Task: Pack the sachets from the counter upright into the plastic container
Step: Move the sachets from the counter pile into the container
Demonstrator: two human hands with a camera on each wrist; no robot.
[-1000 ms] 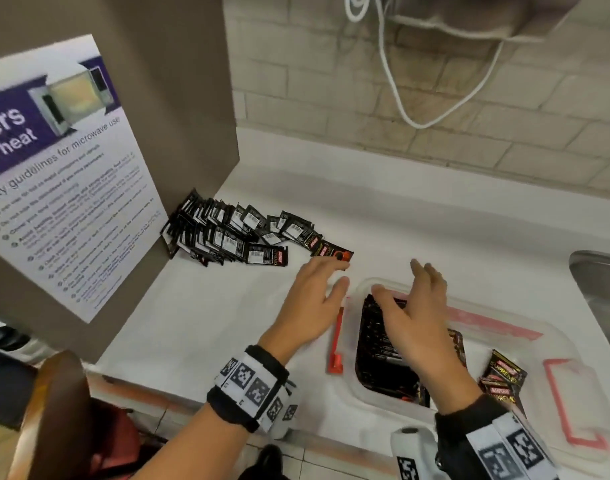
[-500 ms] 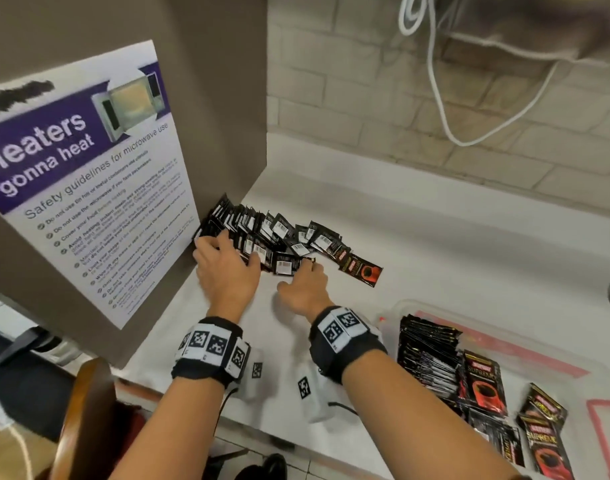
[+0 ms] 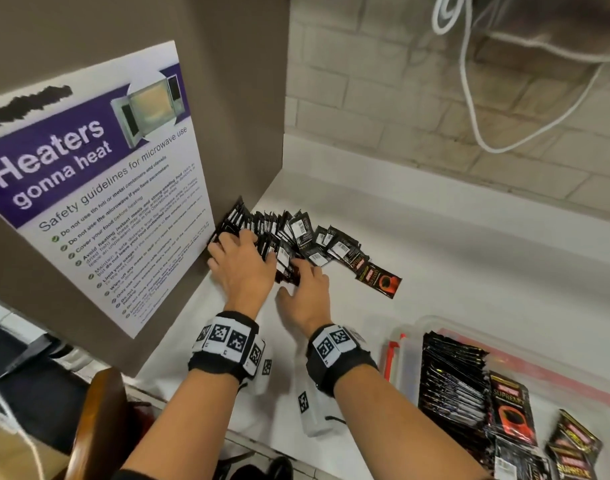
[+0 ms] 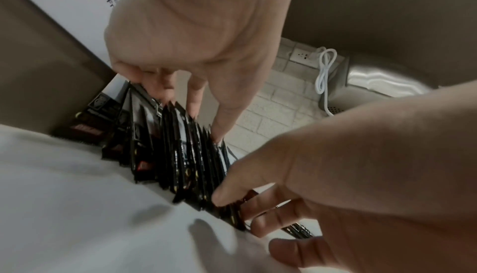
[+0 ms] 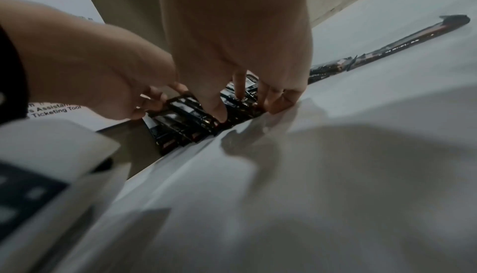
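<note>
Both hands, left hand [image 3: 243, 263] and right hand [image 3: 305, 289], clamp opposite ends of the sachets [image 3: 296, 237] fanned lengthwise along the worktop [image 3: 470, 265].

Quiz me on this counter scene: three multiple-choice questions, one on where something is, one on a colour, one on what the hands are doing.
1. Where does the loose sachet pile lie?
A. against the brown panel
B. in the sink
C. on a chair

2. What colour is the poster banner?
A. green
B. purple
C. yellow

3. What are the left hand and right hand doing?
A. resting idle
B. closing a lid
C. gathering sachets

Answers: 1 A, the pile touches the panel's foot. 2 B, purple sits behind the white lettering. 3 C, both hands' fingers press on the sachets.
</note>
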